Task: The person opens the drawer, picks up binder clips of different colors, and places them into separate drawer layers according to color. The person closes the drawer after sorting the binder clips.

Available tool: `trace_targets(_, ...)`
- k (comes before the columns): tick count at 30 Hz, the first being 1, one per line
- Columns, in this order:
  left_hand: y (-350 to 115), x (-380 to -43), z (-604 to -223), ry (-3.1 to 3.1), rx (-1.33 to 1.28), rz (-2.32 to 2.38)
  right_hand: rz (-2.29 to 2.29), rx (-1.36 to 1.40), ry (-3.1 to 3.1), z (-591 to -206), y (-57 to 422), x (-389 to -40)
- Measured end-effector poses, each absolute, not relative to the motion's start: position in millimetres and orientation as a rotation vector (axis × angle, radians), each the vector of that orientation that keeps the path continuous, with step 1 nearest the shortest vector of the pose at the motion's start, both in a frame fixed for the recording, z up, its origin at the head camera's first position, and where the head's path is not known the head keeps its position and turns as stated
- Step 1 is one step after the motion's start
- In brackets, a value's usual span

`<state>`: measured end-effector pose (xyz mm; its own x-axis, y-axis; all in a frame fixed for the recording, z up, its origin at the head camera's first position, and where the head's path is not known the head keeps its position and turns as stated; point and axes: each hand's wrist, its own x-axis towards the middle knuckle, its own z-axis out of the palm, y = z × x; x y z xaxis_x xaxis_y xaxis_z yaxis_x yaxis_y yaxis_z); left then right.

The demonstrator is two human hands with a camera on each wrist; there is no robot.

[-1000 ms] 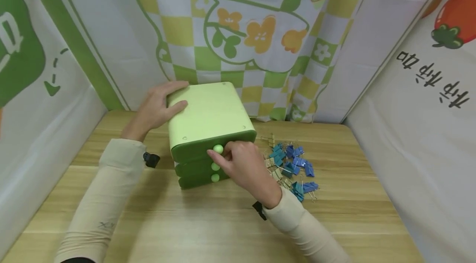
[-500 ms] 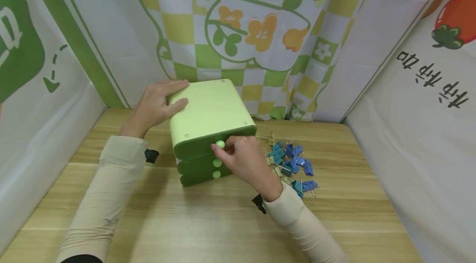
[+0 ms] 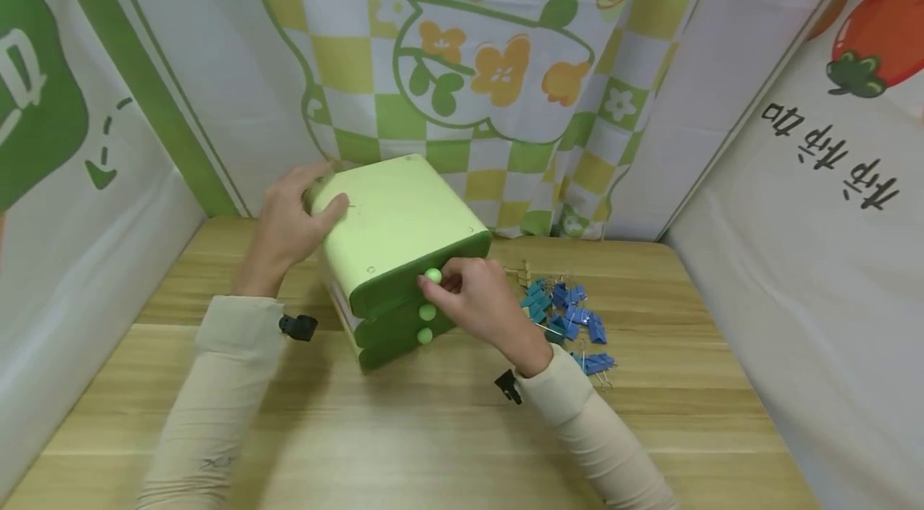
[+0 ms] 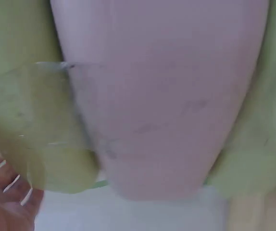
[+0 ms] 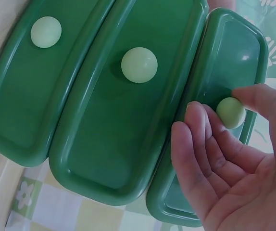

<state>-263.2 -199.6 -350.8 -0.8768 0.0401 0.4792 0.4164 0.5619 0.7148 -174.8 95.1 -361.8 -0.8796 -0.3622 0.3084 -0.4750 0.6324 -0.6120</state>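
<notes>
A small drawer box with a pale green top (image 3: 393, 213) and three dark green drawer fronts sits angled on the table, its front turned partly to the right. My left hand (image 3: 285, 221) grips its back left edge, thumb on the top and fingers over the side. In the left wrist view that hand's fingers show beside the box's green and pink side (image 4: 162, 96). My right hand (image 3: 487, 305) pinches the top drawer's round green knob (image 5: 231, 112) between thumb and forefinger. The middle knob (image 5: 139, 65) and bottom knob (image 5: 46, 32) are untouched. All three drawers look closed.
Blue, teal and yellowish binder clips (image 3: 570, 313) lie loose on the wooden table (image 3: 346, 438), to the right of the box and partly behind the right hand. A checkered curtain (image 3: 433, 101) hangs close behind the box. Printed white walls stand on both sides.
The drawer box has turned, its front left corner coming nearer and its front swinging toward the right. My left hand shifted slightly left with it. My right hand stays at the top knob.
</notes>
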Motion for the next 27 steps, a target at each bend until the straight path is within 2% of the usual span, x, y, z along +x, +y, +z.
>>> trace_targets(5,-204.2,-276.3,-365.4,-2.117,-0.180,-1.813,1.027,0.696,-2.683,-362.4,92.8,-172.8)
trace_targets(10,-200.6,-285.9,-373.5,-1.856,-0.118,-2.186,0.966,0.699,-2.664,-362.5,91.3,-172.3)
trace_targets(27,-190.0,-295.8,-377.4,-1.707,0.130,-2.218,1.044,0.674,-2.664,-355.2,92.0,-169.8)
